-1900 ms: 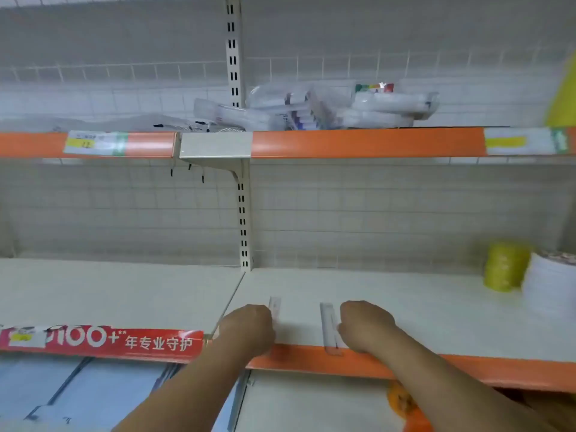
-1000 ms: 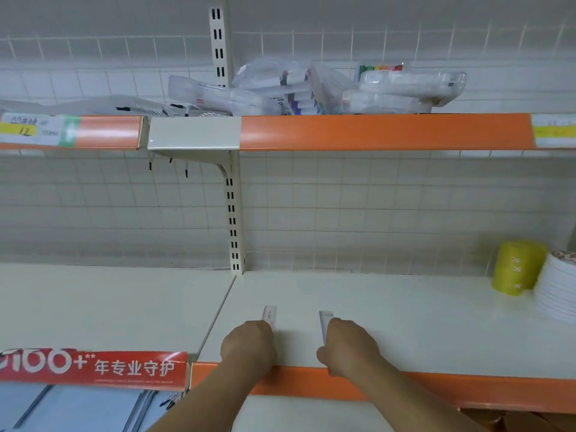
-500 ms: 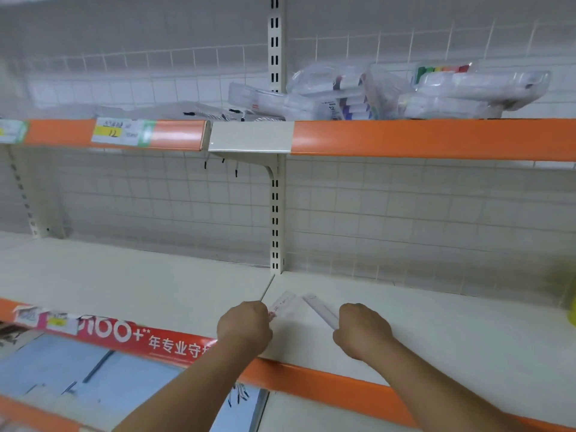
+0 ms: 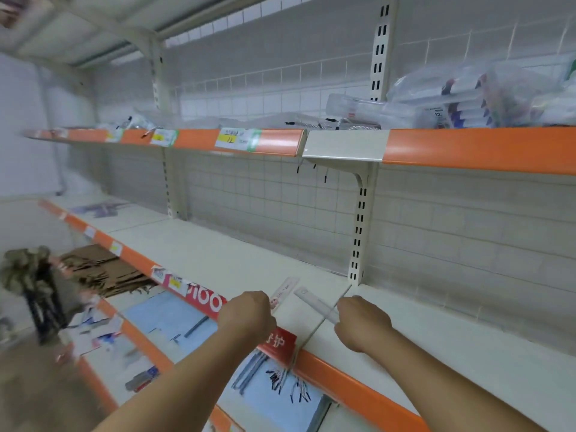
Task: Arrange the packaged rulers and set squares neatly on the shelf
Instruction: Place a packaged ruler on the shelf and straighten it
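Head view: the left hand point(image 4: 249, 316) curls over the near end of a labelled ruler point(image 4: 285, 291), and the right hand point(image 4: 363, 324) grips the near end of a clear ruler point(image 4: 314, 305). Both rulers sit low at the front of the middle shelf point(image 4: 218, 260), by the seam between 2 bays. 1 second ago they lay parallel in the right bay. Now they are further left, with their far ends leaning together. I judge the 2 are being brought into 1 neat row. More packages point(image 4: 452, 101) lie heaped on the upper shelf, far right.
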Demonstrator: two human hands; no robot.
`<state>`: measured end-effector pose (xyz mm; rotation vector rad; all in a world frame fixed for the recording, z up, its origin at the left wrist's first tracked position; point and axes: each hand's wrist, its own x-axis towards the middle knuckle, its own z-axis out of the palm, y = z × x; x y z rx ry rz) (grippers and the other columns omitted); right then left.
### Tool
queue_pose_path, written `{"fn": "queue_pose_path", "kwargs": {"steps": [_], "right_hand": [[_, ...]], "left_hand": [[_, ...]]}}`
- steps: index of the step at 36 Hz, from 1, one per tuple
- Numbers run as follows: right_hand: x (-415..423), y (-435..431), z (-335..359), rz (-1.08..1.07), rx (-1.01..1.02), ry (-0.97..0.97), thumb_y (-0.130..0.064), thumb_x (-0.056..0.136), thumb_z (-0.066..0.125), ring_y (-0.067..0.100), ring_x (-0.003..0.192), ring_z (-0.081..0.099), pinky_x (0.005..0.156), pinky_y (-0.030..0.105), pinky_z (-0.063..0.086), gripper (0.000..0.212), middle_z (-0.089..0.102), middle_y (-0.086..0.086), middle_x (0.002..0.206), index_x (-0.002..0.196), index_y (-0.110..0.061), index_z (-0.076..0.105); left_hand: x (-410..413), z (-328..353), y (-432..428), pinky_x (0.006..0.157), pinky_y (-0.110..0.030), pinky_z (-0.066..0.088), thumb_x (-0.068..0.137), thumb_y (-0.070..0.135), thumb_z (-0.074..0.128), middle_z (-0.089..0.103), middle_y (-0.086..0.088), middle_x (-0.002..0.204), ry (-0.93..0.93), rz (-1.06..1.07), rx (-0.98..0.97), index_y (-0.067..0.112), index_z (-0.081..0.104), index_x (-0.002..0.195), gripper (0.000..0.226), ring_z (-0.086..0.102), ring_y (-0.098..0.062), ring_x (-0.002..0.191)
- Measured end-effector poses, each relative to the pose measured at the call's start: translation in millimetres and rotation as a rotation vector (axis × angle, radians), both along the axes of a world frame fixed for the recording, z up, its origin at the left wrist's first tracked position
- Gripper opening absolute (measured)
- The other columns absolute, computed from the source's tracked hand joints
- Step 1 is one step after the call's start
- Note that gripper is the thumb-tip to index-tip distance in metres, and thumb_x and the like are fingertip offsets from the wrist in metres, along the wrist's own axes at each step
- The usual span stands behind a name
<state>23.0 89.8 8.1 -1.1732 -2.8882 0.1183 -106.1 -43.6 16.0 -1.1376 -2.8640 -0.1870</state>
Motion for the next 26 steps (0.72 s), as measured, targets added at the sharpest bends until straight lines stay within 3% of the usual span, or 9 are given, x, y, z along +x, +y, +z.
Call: {"fn": "queue_pose_path", "kwargs": {"steps": [4,8,10,12,14,16,19,23,26], "right_hand": [[-32,-18,3,0.111,-0.005,-0.004,-0.013,0.090,0.051,0.020,0.078,0.046,0.054,0.025,0.032,0.005,0.042,0.002,0.095,0.096,-0.014,0.051],[-63,-39,1,0.193,-0.022,0.017,-0.008,0.086,0.050,0.013,0.063,0.040,0.048,0.024,0.026,0.027,0.039,0.000,0.084,0.068,-0.019,0.033],[-79,-50,0,0.246,-0.023,0.008,-0.011,0.088,0.049,0.017,0.072,0.048,0.053,0.024,0.032,0.019,0.045,0.002,0.091,0.073,-0.017,0.038],[-97,-63,1,0.286,-0.039,0.003,-0.013,0.089,0.047,0.022,0.084,0.053,0.063,0.027,0.037,0.012,0.048,0.005,0.101,0.079,-0.017,0.043],[-114,-77,1,0.326,-0.053,-0.010,-0.012,0.088,0.047,0.024,0.088,0.052,0.069,0.028,0.038,0.012,0.046,0.007,0.102,0.077,-0.018,0.043],[-133,-91,1,0.360,-0.044,-0.021,-0.014,0.089,0.047,0.026,0.097,0.055,0.074,0.029,0.040,0.003,0.048,0.009,0.109,0.090,-0.015,0.050],[-167,-111,-2,0.393,-0.027,-0.013,-0.017,0.091,0.047,0.027,0.110,0.056,0.077,0.029,0.040,0.027,0.049,0.007,0.123,0.118,-0.014,0.052],[-215,-143,-4,0.438,-0.014,-0.016,-0.011,0.090,0.048,0.026,0.094,0.057,0.067,0.029,0.039,0.026,0.051,0.007,0.114,0.115,-0.012,0.052],[-254,-167,-7,0.453,-0.010,-0.002,-0.006,0.088,0.047,0.023,0.076,0.050,0.058,0.026,0.037,0.014,0.050,0.005,0.095,0.099,-0.013,0.052]], "left_hand": [[-17,-1,-25,0.058,-0.026,0.041,0.092,0.021,0.051,0.047,0.003,0.067,0.007,0.100,0.018,0.014,0.053,0.085,0.010,0.054,-0.019,0.070],[-34,-3,-55,0.058,-0.024,0.038,0.091,0.019,0.049,0.053,-0.002,0.073,-0.011,0.197,0.015,0.013,0.061,0.093,0.014,0.062,-0.021,0.079],[-45,-7,-70,0.052,-0.022,0.032,0.090,0.018,0.050,0.042,0.000,0.066,0.002,0.255,0.019,0.015,0.054,0.079,0.012,0.058,-0.021,0.075],[-58,-10,-86,0.050,-0.022,0.029,0.091,0.020,0.052,0.035,0.001,0.064,-0.012,0.320,0.025,0.016,0.037,0.066,0.029,0.057,-0.022,0.074],[-72,-14,-102,0.052,-0.022,0.032,0.092,0.024,0.053,0.035,0.002,0.064,-0.024,0.359,0.034,0.017,0.031,0.064,0.037,0.051,-0.021,0.070],[-87,-15,-119,0.048,-0.021,0.028,0.092,0.024,0.052,0.036,0.002,0.065,-0.018,0.389,0.042,0.017,0.030,0.064,0.036,0.044,-0.018,0.063],[-112,-17,-146,0.050,-0.022,0.031,0.090,0.019,0.048,0.039,0.002,0.069,-0.017,0.418,0.026,0.016,0.038,0.072,0.021,0.044,-0.016,0.061],[-151,-16,-180,0.064,-0.025,0.041,0.089,0.018,0.047,0.049,0.000,0.080,-0.023,0.454,0.023,0.016,0.046,0.082,0.007,0.054,-0.022,0.079],[-187,-17,-205,0.066,-0.026,0.041,0.089,0.019,0.048,0.048,0.000,0.077,0.004,0.462,0.002,0.015,0.042,0.081,0.010,0.055,-0.024,0.080]]}}
